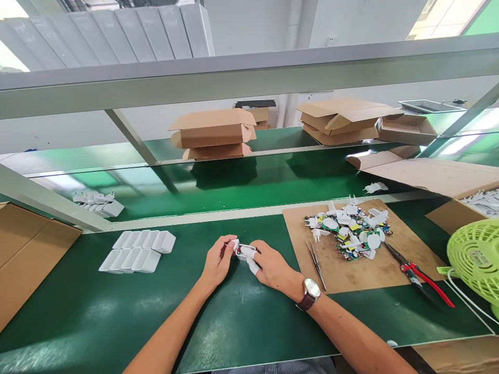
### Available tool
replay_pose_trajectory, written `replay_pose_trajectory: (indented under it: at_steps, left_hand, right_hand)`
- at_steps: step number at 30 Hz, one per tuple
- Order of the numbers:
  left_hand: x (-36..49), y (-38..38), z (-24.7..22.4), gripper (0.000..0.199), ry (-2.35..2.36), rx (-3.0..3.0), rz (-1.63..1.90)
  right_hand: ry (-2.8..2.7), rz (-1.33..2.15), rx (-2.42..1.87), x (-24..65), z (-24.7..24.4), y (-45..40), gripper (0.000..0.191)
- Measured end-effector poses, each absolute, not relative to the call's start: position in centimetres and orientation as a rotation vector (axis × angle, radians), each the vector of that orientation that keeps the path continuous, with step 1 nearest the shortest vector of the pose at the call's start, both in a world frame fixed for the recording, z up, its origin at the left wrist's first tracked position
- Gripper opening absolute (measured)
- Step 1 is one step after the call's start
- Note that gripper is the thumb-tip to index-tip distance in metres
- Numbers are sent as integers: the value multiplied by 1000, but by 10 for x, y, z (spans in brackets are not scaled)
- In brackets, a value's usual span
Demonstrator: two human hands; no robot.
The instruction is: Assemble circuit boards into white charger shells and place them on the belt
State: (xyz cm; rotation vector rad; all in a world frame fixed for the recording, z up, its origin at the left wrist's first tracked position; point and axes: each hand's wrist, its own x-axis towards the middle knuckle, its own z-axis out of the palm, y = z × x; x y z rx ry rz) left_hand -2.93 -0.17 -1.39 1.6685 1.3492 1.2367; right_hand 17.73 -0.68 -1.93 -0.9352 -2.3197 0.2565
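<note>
Near the middle of the green table (230, 322), both hands hold one small white housing (246, 251) with parts inside. My left hand (217, 261) pinches its left end, at a white piece with something red beside it. My right hand (272, 266) grips the right side, with white covers on some fingertips and a watch on the wrist. To the left stand two rows of white open housings (134, 259). Circuit boards with white plugs (351, 228) lie heaped on a brown cardboard sheet (296, 244) to the right.
Tweezers (316, 265) and red-handled pliers (419, 275) lie on the cardboard sheet. A green fan (475, 259) stands at the right edge, near an open carton (452, 208) of white parts. Cardboard boxes (214, 130) sit behind, and a metal beam (249, 78) crosses above.
</note>
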Motion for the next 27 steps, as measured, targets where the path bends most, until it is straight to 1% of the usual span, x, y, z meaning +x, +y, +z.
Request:
replay_pose_trajectory:
  at_steps: [3,7,14,17,23,27]
  left_hand:
    - [-28,-2,-14,39,1331,1666,1237]
    - [-29,-3,-13,40,1322,1657,1290]
    - [-33,-5,-18,33,1182,1690,1391]
    - [-33,-5,-20,29,1139,1720,1388]
    - [-34,-5,-21,28,1108,1743,1404]
    - [-35,-5,-21,27,1099,1752,1404]
  right_hand:
    - [-2294,266,-946,177,-23,-6,30]
    - [-2192,267,-889,179,-22,-7,40]
    - [-2117,287,-822,182,-19,-8,49]
    - [-2111,316,-824,182,-21,-8,48]
    - [-2137,390,-844,185,-24,-8,38]
    - [-2139,458,-861,187,-25,-8,39]
